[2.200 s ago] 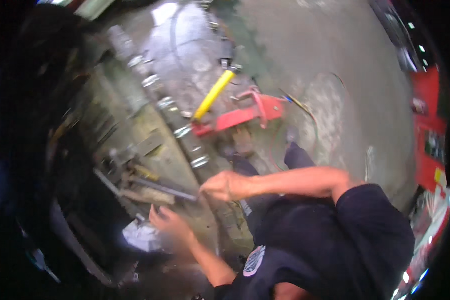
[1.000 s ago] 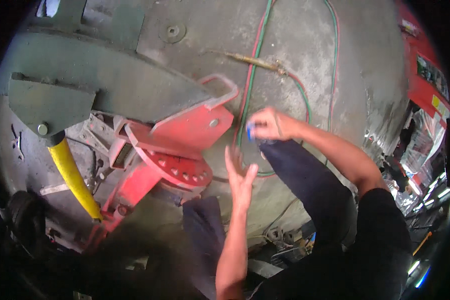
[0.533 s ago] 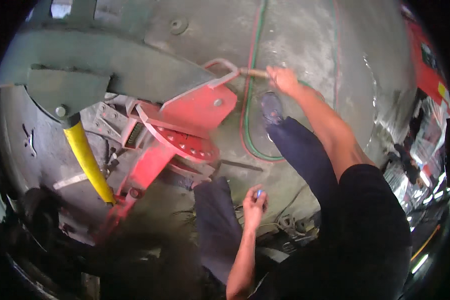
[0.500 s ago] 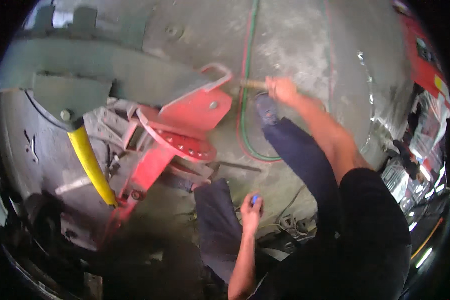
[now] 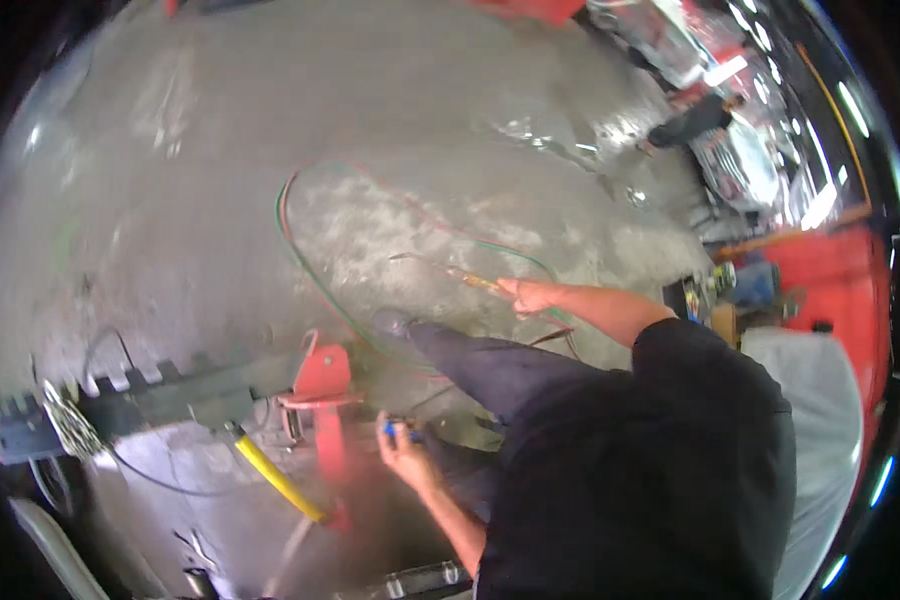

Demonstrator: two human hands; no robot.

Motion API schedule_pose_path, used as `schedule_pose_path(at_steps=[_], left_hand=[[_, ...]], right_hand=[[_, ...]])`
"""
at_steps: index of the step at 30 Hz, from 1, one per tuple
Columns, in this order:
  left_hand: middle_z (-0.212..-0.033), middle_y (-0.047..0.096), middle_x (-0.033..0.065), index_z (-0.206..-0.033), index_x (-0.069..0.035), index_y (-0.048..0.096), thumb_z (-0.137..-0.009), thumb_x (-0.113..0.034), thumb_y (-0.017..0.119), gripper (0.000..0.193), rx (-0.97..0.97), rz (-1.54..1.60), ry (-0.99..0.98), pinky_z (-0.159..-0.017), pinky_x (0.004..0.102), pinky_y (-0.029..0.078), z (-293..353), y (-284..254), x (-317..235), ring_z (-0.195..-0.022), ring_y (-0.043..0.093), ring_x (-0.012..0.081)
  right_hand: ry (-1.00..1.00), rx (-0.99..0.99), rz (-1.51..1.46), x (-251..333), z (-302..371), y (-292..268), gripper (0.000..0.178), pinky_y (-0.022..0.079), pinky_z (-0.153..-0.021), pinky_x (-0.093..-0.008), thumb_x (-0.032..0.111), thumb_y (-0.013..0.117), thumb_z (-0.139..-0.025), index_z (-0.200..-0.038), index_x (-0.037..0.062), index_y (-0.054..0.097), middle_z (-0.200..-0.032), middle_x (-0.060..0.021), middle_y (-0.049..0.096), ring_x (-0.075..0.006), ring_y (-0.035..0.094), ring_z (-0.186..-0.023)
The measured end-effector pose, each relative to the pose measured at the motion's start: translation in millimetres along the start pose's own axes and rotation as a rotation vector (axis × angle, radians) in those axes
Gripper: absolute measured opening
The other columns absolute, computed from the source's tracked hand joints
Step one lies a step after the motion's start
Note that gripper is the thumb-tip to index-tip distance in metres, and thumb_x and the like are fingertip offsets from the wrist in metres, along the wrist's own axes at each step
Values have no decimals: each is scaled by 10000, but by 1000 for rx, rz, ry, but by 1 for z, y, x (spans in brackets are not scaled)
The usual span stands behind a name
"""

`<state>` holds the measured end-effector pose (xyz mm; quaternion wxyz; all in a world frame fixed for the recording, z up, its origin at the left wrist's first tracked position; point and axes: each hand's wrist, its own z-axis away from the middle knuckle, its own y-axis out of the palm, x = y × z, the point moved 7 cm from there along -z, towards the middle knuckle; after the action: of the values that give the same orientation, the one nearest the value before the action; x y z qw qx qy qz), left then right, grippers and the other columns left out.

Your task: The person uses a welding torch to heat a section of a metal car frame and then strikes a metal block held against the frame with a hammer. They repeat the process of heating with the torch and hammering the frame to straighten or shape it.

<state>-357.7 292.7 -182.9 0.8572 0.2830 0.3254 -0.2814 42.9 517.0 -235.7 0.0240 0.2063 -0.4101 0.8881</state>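
Note:
My right hand (image 5: 532,297) is closed around the brass-coloured handle of a gas torch (image 5: 478,283). The torch's thin, bent tip reaches leftward above the concrete floor. Closer to me, my left hand (image 5: 408,462) is closed on a small blue object (image 5: 390,428), whose kind I cannot make out. Just left of that hand stands a red metal bracket (image 5: 325,372) at the end of a long dark steel beam (image 5: 170,400). A yellow bar (image 5: 278,480) slants down from the beam toward the bracket's lower part.
A green and red twin hose (image 5: 305,262) loops over the concrete floor (image 5: 200,150) around my foot. A chain (image 5: 68,420) hangs over the beam's left end. At right are a red cabinet (image 5: 840,300) and a grey-covered seat (image 5: 805,400); another person (image 5: 695,122) is farther off.
My view has swung right, and the beam and bracket now sit lower and farther left. The torch's bent tip has come into clear sight. Both hands keep their hold.

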Motion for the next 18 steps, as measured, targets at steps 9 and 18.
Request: schedule_pose_path(at_steps=[9, 18], left_hand=[[-873, 652, 32, -1134, 35, 679, -924, -132, 702, 269, 61, -373, 549, -634, 252, 473, 61, -49, -213, -759, 598, 107], [-1168, 598, 127, -1261, 17, 615, -856, -17, 664, 409, -33, 49, 141, -883, 422, 537, 123, -129, -161, -1061, 612, 238]], right_hand=[[111, -171, 103, 84, 187, -150, 255, 505, -637, -474, 199, 628, -930, -1173, 127, 591, -765, -129, 660, -348, 665, -694], [-278, -345, 290, 273, 120, -356, 291, 554, -610, -486, 190, 650, -813, -1067, 56, 603, -837, -155, 676, -332, 705, -718]])
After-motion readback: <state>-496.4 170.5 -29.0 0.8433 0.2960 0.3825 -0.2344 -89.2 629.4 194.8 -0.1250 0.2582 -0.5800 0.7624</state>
